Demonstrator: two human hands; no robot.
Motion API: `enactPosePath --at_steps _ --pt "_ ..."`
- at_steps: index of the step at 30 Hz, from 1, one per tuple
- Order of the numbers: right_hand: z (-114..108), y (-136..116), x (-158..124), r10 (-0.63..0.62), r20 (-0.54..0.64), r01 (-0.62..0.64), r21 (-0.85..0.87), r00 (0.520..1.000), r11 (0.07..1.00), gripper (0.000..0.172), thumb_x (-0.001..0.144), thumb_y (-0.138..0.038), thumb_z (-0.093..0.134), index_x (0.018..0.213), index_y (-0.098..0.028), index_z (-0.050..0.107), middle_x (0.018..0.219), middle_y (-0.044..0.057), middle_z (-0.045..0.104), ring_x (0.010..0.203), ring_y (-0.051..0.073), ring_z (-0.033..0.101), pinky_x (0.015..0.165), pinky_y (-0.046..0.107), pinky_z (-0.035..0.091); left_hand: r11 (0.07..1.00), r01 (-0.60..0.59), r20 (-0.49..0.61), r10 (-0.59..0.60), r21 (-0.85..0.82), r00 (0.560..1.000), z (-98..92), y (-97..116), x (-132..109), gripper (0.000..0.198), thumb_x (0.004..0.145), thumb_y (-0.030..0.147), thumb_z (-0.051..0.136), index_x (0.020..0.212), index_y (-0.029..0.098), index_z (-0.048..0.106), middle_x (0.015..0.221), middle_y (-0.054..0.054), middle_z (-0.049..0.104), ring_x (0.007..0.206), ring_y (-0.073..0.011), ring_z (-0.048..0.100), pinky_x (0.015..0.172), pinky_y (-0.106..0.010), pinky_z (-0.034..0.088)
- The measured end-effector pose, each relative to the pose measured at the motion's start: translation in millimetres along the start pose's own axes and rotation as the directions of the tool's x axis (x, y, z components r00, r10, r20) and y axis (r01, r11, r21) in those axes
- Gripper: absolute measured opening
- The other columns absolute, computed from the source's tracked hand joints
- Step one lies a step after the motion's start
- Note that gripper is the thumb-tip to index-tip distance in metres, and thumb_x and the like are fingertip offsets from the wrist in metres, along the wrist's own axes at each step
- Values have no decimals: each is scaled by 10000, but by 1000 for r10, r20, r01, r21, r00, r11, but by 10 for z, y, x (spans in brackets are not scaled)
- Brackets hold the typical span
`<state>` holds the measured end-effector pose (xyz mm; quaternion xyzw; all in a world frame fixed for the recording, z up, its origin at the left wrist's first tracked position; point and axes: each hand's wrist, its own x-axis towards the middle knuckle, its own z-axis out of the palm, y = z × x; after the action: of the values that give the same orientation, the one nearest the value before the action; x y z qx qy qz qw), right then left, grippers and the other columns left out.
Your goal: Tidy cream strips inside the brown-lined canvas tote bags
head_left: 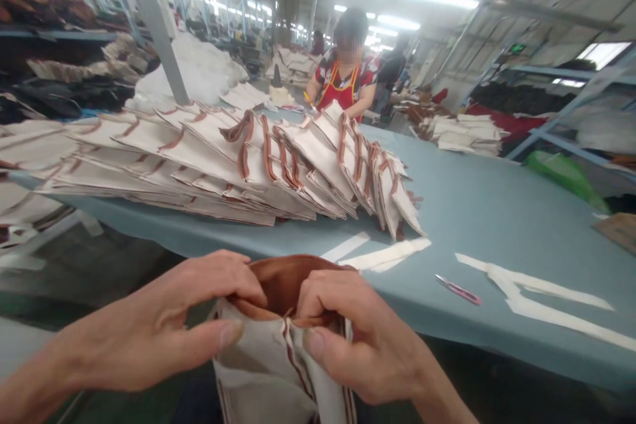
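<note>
I have both hands clamped on the cream cloth pouch [258, 361], held in front of the near edge of the desk [467, 212]: my left hand [169, 311] and right hand [358, 331] sit a little apart at its open mouth, thumbs on the outer face, fingers tucked inside against the brown lining [278, 278]. I judge it light and soft, with no fragility, the matte cloth gripping well while the smoother lining might slip. The best hold looks to be the rim either side of the dark-edged seam [297, 358], where doubled layers should feel stiffest. Ahead lies a heap of similar cream pieces [209, 146], flat and overlapping, brown-edged; nearer me are narrow pale strips [385, 255] and a slim pink-handled tool [462, 291].
</note>
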<state>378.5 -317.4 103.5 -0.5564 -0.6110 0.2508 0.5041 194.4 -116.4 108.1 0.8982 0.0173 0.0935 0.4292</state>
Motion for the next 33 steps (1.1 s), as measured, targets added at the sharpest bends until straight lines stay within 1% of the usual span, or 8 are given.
enactPosePath --at_steps 3,11,16,19,22,26,29,33 --pt "-46 -37 21 -9 -8 9 -43 1000 999 206 880 -232 569 704 -240 462 673 -51 505 594 121 445 591 278 333 996 -92 53 91 10 994 47 102 179 231 918 250 653 1100 288 791 1062 -1 813 997 -218 738 930 -257 564" --pt "-102 54 -141 -31 -74 2 -367 997 930 134 837 -137 517 773 -250 483 712 -26 560 669 163 477 671 307 351 996 -63 167 52 59 985 229 55 361 206 870 108 464 810 234 616 774 45 658 728 -149 618 686 -216 458" --pt "-76 160 -227 32 -132 -51 -140 991 989 153 881 -230 519 745 -246 450 659 -55 473 604 137 411 624 284 333 978 -134 75 123 158 990 357 -98 339 309 851 25 411 929 238 621 892 14 677 858 -178 643 802 -240 494" --pt "-87 177 -268 131 -162 -126 41 978 991 203 900 -293 527 729 -250 428 630 -71 388 565 125 347 549 272 280 978 -136 76 125 160 989 435 -142 280 467 860 18 439 1200 254 656 1129 -14 729 1086 -208 681 975 -281 529" --pt "-111 145 -283 161 -179 -151 68 970 986 205 891 -297 545 727 -249 432 643 -67 401 576 125 351 550 271 287 985 -108 122 91 135 988 500 -163 247 666 836 18 480 1436 285 587 1340 -29 725 1263 -233 668 1110 -333 532" --pt "-146 127 -275 140 -194 -149 -34 971 988 176 854 -241 549 711 -246 447 628 -70 405 572 123 346 567 272 300 974 -167 128 148 155 981 536 -200 294 735 772 -21 465 1426 290 590 1382 -40 722 1350 -258 637 1176 -383 527" --pt "-180 172 -304 154 -225 -145 56 962 988 243 909 -334 570 720 -248 445 632 -66 396 569 125 332 552 274 274 953 -253 115 236 167 965 522 -228 330 763 836 -28 459 1519 305 527 1432 -58 705 1376 -266 620 1219 -431 495" --pt "-194 243 -344 194 -207 -182 76 959 980 229 912 -334 562 726 -243 463 639 -66 396 574 124 352 550 270 282 992 -97 141 85 86 986 460 -152 323 552 945 87 547 1428 347 610 1393 -3 722 1340 -239 650 1138 -317 535"
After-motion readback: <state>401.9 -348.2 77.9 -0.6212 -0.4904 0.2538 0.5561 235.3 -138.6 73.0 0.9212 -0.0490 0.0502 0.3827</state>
